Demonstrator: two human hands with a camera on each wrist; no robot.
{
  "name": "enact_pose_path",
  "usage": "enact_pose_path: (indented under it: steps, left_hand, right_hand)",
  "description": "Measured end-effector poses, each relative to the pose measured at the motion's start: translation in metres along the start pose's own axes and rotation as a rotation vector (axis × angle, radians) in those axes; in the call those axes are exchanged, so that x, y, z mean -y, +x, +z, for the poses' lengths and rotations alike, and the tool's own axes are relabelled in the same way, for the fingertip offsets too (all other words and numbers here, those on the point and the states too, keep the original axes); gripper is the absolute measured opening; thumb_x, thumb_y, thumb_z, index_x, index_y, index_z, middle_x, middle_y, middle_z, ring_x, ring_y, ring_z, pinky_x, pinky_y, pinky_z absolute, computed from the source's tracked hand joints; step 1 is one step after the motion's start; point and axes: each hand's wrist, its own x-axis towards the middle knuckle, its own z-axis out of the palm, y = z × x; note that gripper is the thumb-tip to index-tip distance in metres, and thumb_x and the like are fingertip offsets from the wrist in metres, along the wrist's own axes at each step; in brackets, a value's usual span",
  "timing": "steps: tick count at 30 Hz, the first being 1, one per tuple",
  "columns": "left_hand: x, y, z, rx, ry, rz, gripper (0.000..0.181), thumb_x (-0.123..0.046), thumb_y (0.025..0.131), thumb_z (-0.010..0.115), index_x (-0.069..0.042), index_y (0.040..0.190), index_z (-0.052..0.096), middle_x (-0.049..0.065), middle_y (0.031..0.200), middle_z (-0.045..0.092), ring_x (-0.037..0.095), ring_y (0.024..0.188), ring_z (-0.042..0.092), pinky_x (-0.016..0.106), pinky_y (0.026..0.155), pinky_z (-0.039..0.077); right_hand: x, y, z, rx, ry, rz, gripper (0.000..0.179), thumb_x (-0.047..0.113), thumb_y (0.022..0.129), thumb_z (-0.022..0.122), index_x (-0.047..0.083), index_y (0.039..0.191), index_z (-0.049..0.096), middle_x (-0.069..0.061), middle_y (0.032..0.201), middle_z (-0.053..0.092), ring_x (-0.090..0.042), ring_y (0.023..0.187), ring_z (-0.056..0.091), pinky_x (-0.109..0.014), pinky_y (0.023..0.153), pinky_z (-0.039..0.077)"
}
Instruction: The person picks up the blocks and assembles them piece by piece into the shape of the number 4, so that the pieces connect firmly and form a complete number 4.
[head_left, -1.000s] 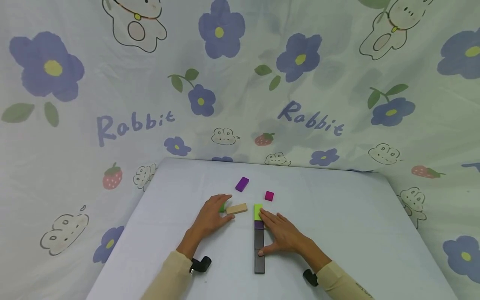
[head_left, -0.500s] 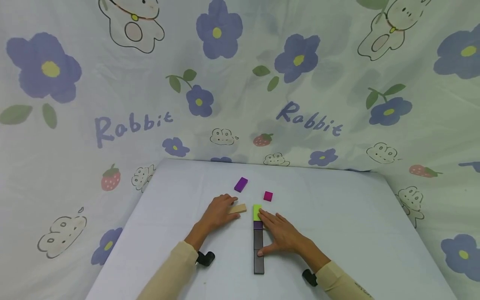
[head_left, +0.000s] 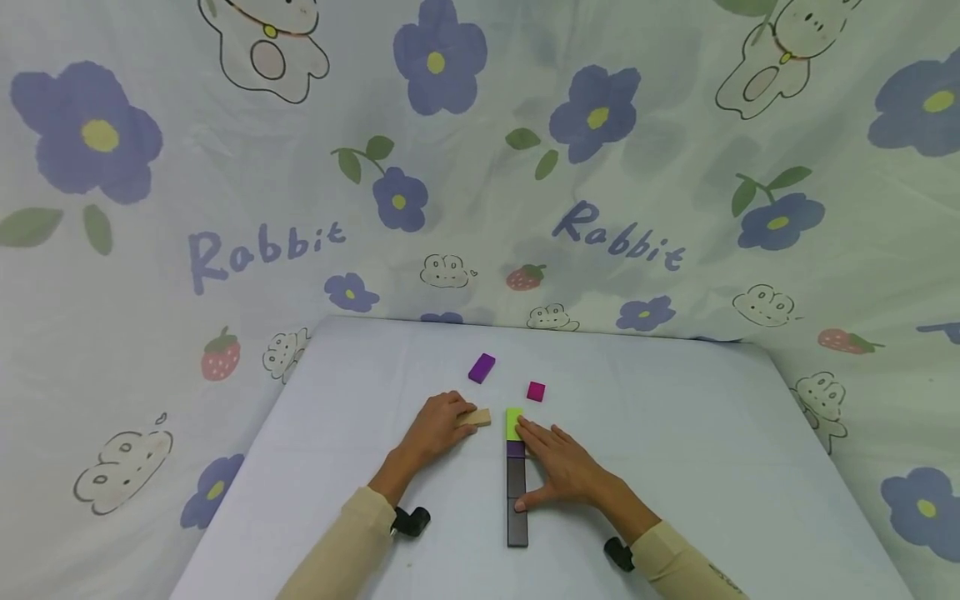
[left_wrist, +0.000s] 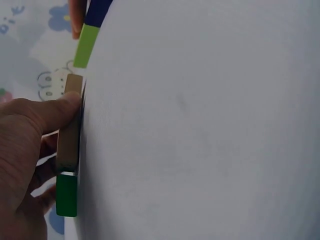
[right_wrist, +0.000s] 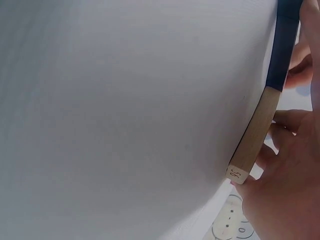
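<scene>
"Start at the left: any writing?"

"One purple 'Rabbit' [head_left: 272,242] on the printed backdrop [head_left: 480,192]."

"And the left hand [head_left: 437,427]?"

"Thumb and fingers pinch one tan block [head_left: 482,417] on the white table [head_left: 712,433], left of the lined-up pieces. A black wrist camera [head_left: 412,522] sits at its cuff."

"Anything hidden behind that hand?"

"One green block [left_wrist: 66,195], just beyond the tan one's end in the left wrist view. I can't tell whether they touch."

"Next?"

"Farther back, one loose purple block [head_left: 482,368], lying at a slant. Then the row [head_left: 517,479], four sections end to end: one lime, one dark purple, two dark grey. Past its far end lies one magenta block [head_left: 536,392]."

"The right hand [head_left: 566,468]?"

"Fingers extended, fingertips at the lime section, thumb on the grey part; it isn't wrapped round anything. The right wrist view shows one wooden face [right_wrist: 255,130] beside it, with small characters [right_wrist: 235,174] on the end, perhaps digits; I can't read them surely."

"More lettering?"

"Small dark marks on the right sleeve [head_left: 693,562], illegible, and a second 'Rabbit' [head_left: 617,240] above. Two in all."
</scene>
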Motion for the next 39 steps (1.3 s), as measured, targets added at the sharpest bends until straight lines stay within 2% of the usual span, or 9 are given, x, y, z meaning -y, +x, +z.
enact_pose_path:
  steps: [7, 17, 25, 39]
  left_hand:
    - [-0.002, -0.008, -0.003, 0.011, -0.044, 0.005, 0.034, -0.022, 0.087, 0.082, -0.006, 0.115, 0.074, 0.004, 0.103, 0.067, 0.018, 0.091, 0.06, 0.04, 0.085, 0.051]
    - [-0.014, -0.013, -0.005, 0.006, -0.009, 0.044, 0.031, -0.024, 0.087, 0.082, -0.008, 0.113, 0.075, 0.0, 0.101, 0.066, 0.015, 0.091, 0.059, 0.037, 0.084, 0.051]
    - [-0.025, -0.014, -0.004, 0.034, -0.02, 0.053, 0.031, -0.025, 0.087, 0.081, -0.01, 0.113, 0.075, -0.001, 0.103, 0.066, 0.015, 0.093, 0.06, 0.036, 0.086, 0.051]
    - [-0.033, -0.017, -0.001, 0.096, 0.0, 0.074, 0.031, -0.028, 0.089, 0.079, -0.011, 0.115, 0.075, -0.002, 0.107, 0.066, 0.013, 0.094, 0.058, 0.033, 0.086, 0.051]
  right_hand:
    - [0.003, 0.0, 0.001, 0.004, -0.003, 0.017, 0.127, 0.083, 0.068, 0.07, 0.012, 0.162, 0.024, -0.004, 0.168, 0.02, -0.024, 0.153, 0.021, -0.052, 0.121, 0.018]
    - [0.001, 0.0, -0.001, -0.005, 0.002, 0.006, 0.127, 0.083, 0.068, 0.07, 0.011, 0.162, 0.024, -0.005, 0.167, 0.022, -0.024, 0.152, 0.022, -0.052, 0.121, 0.019]
    - [-0.002, 0.0, 0.0, -0.006, 0.004, -0.006, 0.126, 0.083, 0.068, 0.07, 0.01, 0.161, 0.024, -0.005, 0.167, 0.021, -0.024, 0.152, 0.022, -0.052, 0.121, 0.019]
    - [0.003, -0.001, -0.003, 0.0, 0.012, 0.001, 0.125, 0.081, 0.069, 0.071, 0.012, 0.162, 0.025, -0.004, 0.167, 0.021, -0.024, 0.152, 0.022, -0.053, 0.121, 0.019]
